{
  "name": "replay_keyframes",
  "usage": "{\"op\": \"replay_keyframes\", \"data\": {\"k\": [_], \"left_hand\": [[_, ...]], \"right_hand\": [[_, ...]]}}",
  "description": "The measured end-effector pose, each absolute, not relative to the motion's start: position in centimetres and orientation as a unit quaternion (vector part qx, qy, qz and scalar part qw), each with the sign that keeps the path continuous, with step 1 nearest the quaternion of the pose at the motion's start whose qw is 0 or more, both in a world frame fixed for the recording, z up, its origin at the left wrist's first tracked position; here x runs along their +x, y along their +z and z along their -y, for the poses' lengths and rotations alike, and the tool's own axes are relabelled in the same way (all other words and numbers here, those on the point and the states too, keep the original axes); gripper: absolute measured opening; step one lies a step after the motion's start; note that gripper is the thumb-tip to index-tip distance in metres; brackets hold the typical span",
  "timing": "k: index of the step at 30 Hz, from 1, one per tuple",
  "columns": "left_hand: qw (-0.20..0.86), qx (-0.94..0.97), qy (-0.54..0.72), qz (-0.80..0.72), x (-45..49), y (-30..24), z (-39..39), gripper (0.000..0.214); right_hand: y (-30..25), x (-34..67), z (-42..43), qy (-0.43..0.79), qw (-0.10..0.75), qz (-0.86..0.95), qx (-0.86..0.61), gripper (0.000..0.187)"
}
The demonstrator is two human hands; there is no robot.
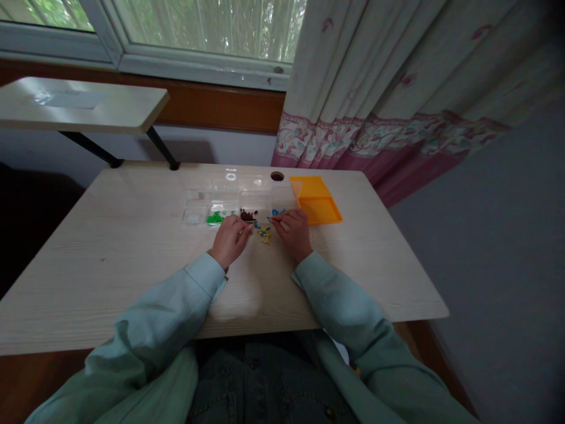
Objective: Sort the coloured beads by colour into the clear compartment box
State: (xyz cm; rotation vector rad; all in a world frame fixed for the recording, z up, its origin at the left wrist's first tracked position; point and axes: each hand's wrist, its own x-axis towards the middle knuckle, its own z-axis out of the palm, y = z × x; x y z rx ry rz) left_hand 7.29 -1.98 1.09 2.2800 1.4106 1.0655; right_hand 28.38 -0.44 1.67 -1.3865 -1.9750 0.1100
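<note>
Near the middle of the table, my right hand point(293, 232) pinches a small blue piece point(269, 219) at its fingertips, close to the blue pieces point(278, 212) in the right compartment of a clear plastic box point(253, 197). My left hand point(230, 238) is closed in a pinch in front of the box; what its fingertips hold, if anything, is too small to name. Between the hands lies a loose pile of small yellow and blue pieces point(264, 234). Green pieces point(215, 218) and dark brown pieces point(248, 216) sit in separate compartments of the box.
An orange tray point(320, 211) lies right of the box on the pale wooden table point(132, 253). A round cable hole point(277, 176) is behind the box. At the back left stands a raised shelf point(88, 112) on black legs. A curtain point(335, 118) hangs behind the right side.
</note>
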Motion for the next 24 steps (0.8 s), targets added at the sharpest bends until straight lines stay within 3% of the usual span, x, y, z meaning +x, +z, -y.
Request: {"op": "replay_keyframes", "data": {"k": [7,24], "left_hand": [[0.109,0.775,0.367,-0.503,7.1,1.0,2.0,0.022],[0.077,0.811,0.290,-0.503,6.7,1.1,2.2,0.022]], "right_hand": [[0.9,30.4,-0.8,-0.014,0.344,0.685,-0.642,0.024],[1.0,30.5,-0.8,-0.013,0.354,0.694,-0.627,0.027]]}}
